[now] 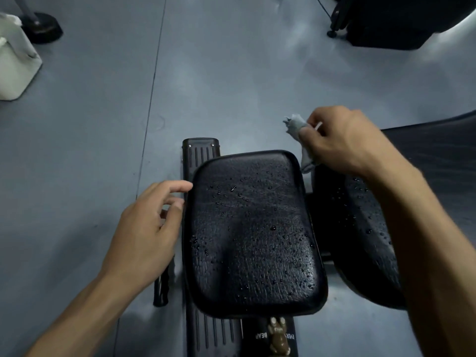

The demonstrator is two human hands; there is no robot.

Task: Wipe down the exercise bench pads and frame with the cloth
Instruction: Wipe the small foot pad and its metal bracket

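Landmark: the black textured vinyl seat pad (253,233), beaded all over with droplets; unwiped, by my reading.

Nearest, below the pad: the black ribbed metal frame rail (213,333), with a label and a small brown figure on it.

Left of the pad: my left hand (145,228), fingers loosely spread, fingertips just touching the pad's left edge. It holds nothing.

Right of the pad: a second black padded cushion (360,228), also wet, partly under my right forearm.

Beyond the pad's far right corner: my right hand (340,139) pinches the bunched grey cloth (300,140), which hangs clear of the pad, not touching it.

Far left of the pad: a white plastic container (15,63) on the grey floor (231,73).

Step in hand, as I judge: positioning before the first pass. Next move calls for lowering the cloth flat onto the far corner, left hand bracing, then long overlapping strokes toward me.
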